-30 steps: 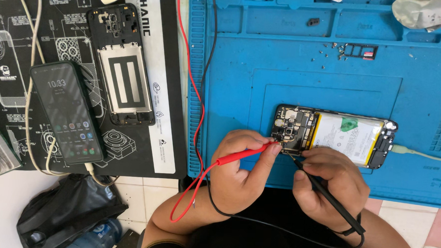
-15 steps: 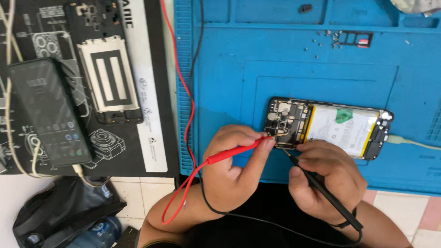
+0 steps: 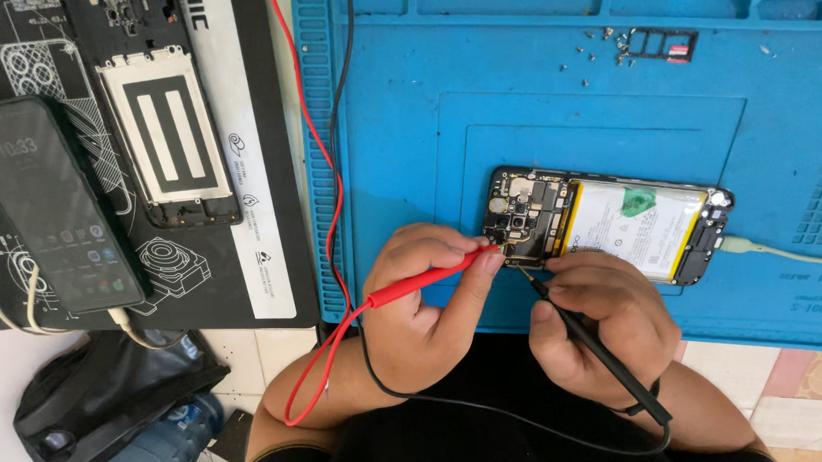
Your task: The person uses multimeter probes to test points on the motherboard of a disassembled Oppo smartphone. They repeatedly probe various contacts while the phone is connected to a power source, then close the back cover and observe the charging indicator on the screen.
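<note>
Pinching a slim red plastic test probe between thumb and fingers, my left hand rests on the blue silicone repair mat with the probe's tip at the lower left corner of the opened black smartphone, which lies just beyond my knuckles with its circuit board and white battery showing. My right hand is closed around a thin black plastic test probe, held like a pen, its metal point touching the phone's lower edge just beside the red tip. Both hands sit close together at the phone's near side. A red lead runs from my left hand up across the mat's left rim, and a black lead loops under my wrists. A pale cable plugs into the phone's far right end. Well to the left of my left hand, on a black printed mat, lie a dark phone with a lit screen and a black phone back cover with a white striped panel. Small loose screws lie on the blue mat beyond the phone.
</note>
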`<state>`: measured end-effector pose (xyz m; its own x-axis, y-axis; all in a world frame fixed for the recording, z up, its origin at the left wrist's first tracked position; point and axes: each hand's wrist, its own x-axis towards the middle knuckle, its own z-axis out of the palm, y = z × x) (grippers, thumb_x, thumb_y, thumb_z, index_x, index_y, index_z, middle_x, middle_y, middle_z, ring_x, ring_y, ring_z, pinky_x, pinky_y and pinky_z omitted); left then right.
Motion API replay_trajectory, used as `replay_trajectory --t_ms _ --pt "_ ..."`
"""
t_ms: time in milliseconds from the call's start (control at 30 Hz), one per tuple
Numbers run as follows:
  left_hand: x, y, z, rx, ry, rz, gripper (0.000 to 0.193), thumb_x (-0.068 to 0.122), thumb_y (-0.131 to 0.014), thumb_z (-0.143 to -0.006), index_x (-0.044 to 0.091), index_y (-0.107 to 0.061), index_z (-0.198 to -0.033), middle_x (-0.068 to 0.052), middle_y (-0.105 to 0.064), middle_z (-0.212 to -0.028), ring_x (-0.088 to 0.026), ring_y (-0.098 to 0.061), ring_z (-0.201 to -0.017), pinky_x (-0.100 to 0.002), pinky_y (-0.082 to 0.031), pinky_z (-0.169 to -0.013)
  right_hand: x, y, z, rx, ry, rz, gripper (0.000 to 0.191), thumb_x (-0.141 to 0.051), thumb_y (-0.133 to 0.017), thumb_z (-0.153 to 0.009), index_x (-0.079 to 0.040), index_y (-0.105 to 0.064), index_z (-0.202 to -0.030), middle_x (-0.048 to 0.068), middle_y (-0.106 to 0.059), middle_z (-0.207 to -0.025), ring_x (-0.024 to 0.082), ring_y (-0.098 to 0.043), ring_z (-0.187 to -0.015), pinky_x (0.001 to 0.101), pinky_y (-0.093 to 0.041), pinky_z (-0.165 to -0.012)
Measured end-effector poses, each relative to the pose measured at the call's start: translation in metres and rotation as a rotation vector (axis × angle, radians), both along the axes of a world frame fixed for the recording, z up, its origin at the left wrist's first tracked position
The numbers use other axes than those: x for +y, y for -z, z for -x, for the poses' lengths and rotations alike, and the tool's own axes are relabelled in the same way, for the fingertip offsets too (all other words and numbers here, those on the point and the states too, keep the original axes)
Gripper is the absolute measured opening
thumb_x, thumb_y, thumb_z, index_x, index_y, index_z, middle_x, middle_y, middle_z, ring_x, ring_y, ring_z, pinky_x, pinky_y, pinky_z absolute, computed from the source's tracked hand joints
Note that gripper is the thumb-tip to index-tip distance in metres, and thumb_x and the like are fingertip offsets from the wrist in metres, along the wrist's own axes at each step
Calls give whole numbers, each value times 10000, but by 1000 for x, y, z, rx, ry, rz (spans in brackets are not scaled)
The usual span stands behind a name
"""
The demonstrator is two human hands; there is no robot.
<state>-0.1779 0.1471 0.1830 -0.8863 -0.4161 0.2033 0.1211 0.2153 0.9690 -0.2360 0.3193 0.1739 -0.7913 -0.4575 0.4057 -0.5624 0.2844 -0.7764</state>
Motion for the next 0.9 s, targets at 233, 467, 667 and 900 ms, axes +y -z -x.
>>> replay_trajectory --t_ms 233,467,667,900 --pt "0 0 0 6 -1 13 348 -80 -786 -960 56 -527 -1148 -102 -666 -1077 -202 -720 -949 -281 -594 -829 0 3 1 23 -23 20 223 -17 -753 -856 14 -536 -891 146 -669 -818 335 -744 -823 435 -627 -784" --pt "-1 2 2 19 -14 22 347 -79 -787 -946 49 -531 -1142 -104 -670 -1058 -211 -715 -932 -287 -587 -823 -1 4 -1 7 1 13 223 -20 -759 -847 16 -542 -886 150 -670 -833 345 -748 -856 429 -622 -793" --pt "0 3 2 15 -31 6 344 -81 -790 -940 45 -537 -1135 -111 -673 -1045 -221 -720 -954 -290 -594 -809 -3 5 0 7 19 10 221 -20 -767 -839 15 -551 -876 151 -670 -831 338 -746 -860 421 -618 -796" --pt "0 2 2 13 -35 22 340 -74 -791 -939 45 -535 -1130 -111 -682 -1041 -215 -716 -934 -291 -583 -815 -3 4 1 10 11 10 218 -27 -767 -848 14 -555 -877 145 -672 -833 335 -747 -868 422 -619 -810"
